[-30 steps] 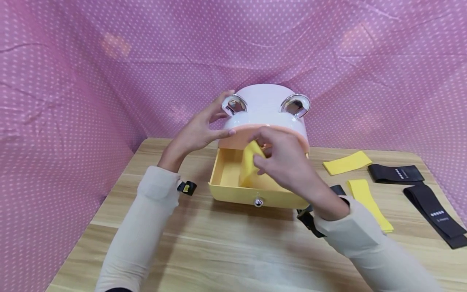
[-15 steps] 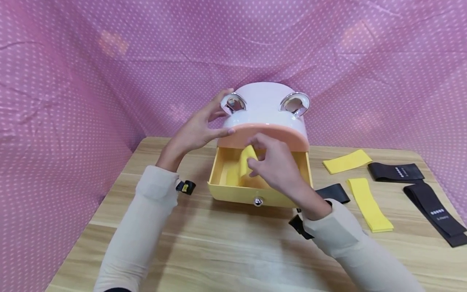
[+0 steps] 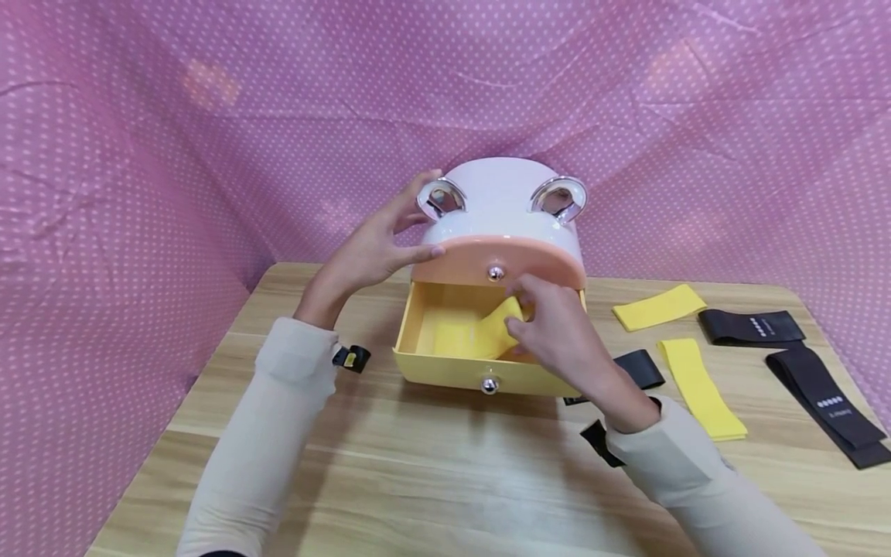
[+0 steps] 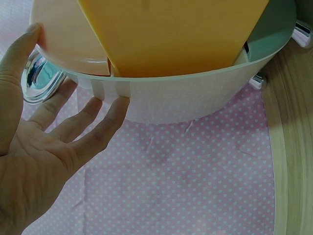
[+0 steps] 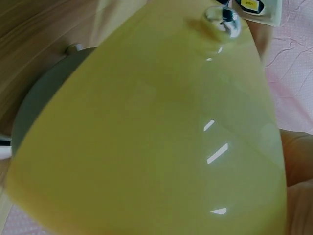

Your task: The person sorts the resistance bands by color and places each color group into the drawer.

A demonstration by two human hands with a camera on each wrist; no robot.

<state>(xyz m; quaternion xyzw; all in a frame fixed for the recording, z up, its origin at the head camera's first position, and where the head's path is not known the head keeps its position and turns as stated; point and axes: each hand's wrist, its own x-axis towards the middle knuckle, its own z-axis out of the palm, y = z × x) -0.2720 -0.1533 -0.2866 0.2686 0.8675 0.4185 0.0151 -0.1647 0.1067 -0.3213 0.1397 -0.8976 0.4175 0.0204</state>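
A white rounded box (image 3: 501,189) with silver ears and a peach upper front has its yellow drawer (image 3: 445,370) pulled out. My left hand (image 3: 372,244) holds the box's left side, thumb on the peach front; in the left wrist view the fingertips of this hand (image 4: 58,142) press the white wall (image 4: 171,100). Inside the drawer, my right hand (image 3: 557,329) pinches one raised end of a yellow band (image 3: 466,334), whose other part lies on the drawer floor. In the right wrist view, the drawer front (image 5: 146,122) hides most of the hand (image 5: 298,171).
Right of the box lie two yellow bands (image 3: 660,307) (image 3: 701,391) and several black bands, among them one at the back (image 3: 752,328), one at the far right (image 3: 828,398) and one (image 3: 640,369) beside my right forearm. A pink dotted cloth (image 3: 348,93) stands behind the table (image 3: 418,472).
My right hand has moved right and slightly down inside the drawer with the end of the yellow band, after a small shift left. My left hand stays on the box.
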